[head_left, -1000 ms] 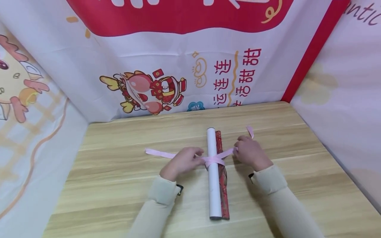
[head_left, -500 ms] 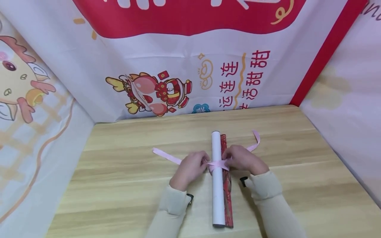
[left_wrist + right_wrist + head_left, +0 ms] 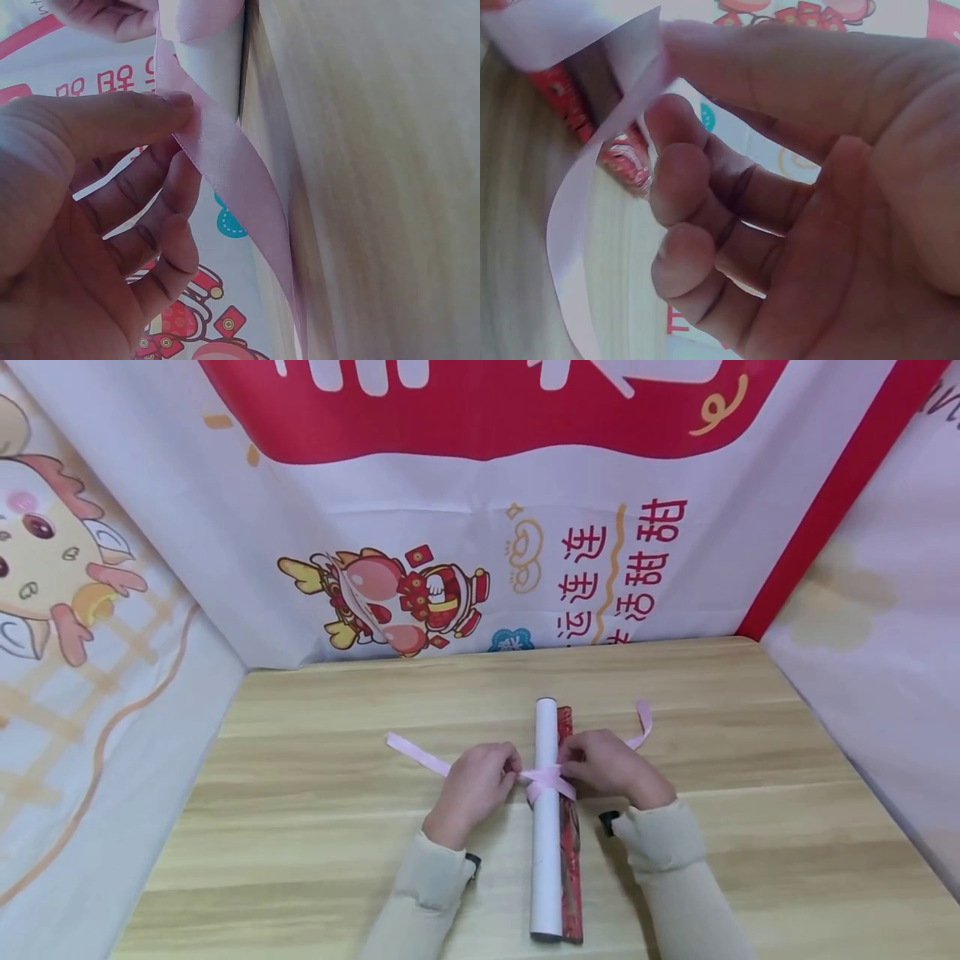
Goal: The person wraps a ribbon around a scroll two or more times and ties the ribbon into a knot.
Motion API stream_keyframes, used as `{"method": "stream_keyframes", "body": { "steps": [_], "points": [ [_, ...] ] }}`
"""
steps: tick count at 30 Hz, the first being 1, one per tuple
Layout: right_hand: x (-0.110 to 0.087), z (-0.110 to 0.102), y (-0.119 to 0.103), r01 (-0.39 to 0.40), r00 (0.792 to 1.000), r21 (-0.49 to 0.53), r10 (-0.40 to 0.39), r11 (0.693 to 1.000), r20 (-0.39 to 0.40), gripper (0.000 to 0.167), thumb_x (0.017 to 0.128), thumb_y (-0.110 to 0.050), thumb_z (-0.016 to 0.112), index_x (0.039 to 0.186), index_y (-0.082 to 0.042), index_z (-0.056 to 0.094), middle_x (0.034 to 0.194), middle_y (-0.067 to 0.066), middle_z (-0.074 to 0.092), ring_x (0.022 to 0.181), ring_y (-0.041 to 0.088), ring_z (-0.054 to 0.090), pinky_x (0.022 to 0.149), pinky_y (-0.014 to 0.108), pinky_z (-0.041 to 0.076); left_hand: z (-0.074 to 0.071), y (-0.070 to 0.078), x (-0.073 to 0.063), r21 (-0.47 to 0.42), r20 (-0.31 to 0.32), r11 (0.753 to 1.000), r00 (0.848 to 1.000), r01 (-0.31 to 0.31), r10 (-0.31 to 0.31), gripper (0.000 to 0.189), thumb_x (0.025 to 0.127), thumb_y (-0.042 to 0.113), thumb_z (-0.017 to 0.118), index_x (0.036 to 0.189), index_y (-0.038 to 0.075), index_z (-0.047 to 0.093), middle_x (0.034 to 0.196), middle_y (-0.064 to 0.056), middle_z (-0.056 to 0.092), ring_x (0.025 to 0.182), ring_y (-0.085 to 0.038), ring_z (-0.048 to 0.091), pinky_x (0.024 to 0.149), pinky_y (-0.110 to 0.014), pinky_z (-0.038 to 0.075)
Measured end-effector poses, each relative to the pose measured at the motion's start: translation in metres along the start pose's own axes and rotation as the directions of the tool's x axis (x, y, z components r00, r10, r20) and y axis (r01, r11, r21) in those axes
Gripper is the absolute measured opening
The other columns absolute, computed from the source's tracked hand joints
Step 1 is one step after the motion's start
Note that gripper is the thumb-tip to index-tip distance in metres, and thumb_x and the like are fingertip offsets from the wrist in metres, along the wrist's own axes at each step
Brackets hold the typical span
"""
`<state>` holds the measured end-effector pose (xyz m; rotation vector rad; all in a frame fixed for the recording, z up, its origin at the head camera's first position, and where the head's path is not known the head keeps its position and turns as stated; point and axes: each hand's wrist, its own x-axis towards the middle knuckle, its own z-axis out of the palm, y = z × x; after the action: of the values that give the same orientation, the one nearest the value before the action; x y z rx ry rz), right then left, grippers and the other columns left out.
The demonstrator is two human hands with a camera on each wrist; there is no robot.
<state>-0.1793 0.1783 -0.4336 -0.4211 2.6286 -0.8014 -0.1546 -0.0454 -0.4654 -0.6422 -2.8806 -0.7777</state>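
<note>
A white tube [image 3: 547, 868] with dark ends lies lengthwise on the table, against a flat red patterned strip [image 3: 572, 868]. Around both, near mid-length, goes a pink ribbon [image 3: 550, 782], crossed over itself on top. Left of the tube, my left hand [image 3: 474, 785] pinches one ribbon tail between thumb and forefinger; its other fingers curl loosely in the left wrist view. Close by the red strip on the other side, my right hand [image 3: 611, 767] pinches the opposite tail at thumb and forefinger. Loose ribbon [image 3: 568, 240] hangs past those fingers in the right wrist view.
The wood-grain table [image 3: 300, 827] stretches out on both sides of the tube. A printed white and red cloth [image 3: 420, 485] rises at its back edge, with more cloth along the left and right sides.
My right hand has come in from farther right to beside the tube, and the right ribbon tail now bends behind it. My left hand stays near the tube. The head view has shifted slightly.
</note>
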Motion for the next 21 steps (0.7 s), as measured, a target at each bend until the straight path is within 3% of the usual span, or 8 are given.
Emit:
{"method": "stream_keyframes", "body": {
  "steps": [6, 15, 21],
  "points": [
    [-0.002, 0.001, -0.004, 0.021, 1.0, 0.028, -0.021, 0.999, -0.015, 0.004, 0.097, -0.008, 0.073, 0.1, -0.009, 0.075, 0.089, 0.002, 0.071, 0.079, 0.016, 0.061, 0.074, 0.03, 0.056, 0.001, -0.001, 0.0, 0.009, -0.031, 1.0, 1.0, -0.003, 0.004, 0.008, 0.093, 0.008, 0.076, 0.092, 0.016, 0.074, 0.086, 0.002, 0.074, 0.08, -0.015, 0.066, 0.076, -0.031, 0.056],
    [0.0, 0.011, -0.002, -0.013, 0.998, 0.073, 0.009, 0.997, 0.054, 0.016, 0.087, -0.01, 0.084, 0.093, -0.009, 0.07, 0.087, 0.002, 0.068, 0.078, 0.016, 0.06, 0.07, 0.029, 0.052, 0.004, -0.004, -0.002, 0.0, -0.025, 1.0, 1.0, 0.001, -0.001, 0.005, 0.093, 0.011, 0.078, 0.092, 0.016, 0.075, 0.086, 0.003, 0.073, 0.081, -0.014, 0.065, 0.076, -0.03, 0.055],
    [0.003, 0.013, -0.003, -0.012, 0.999, 0.055, 0.01, 0.998, 0.04, 0.011, 0.09, -0.005, 0.079, 0.093, -0.009, 0.07, 0.085, 0.003, 0.067, 0.076, 0.017, 0.059, 0.068, 0.029, 0.051, 0.007, -0.005, -0.001, 0.024, -0.052, 1.0, 0.999, -0.01, 0.011, 0.004, 0.093, 0.013, 0.079, 0.093, 0.016, 0.077, 0.087, 0.002, 0.075, 0.083, -0.016, 0.067, 0.078, -0.033, 0.056]
  ]
}}
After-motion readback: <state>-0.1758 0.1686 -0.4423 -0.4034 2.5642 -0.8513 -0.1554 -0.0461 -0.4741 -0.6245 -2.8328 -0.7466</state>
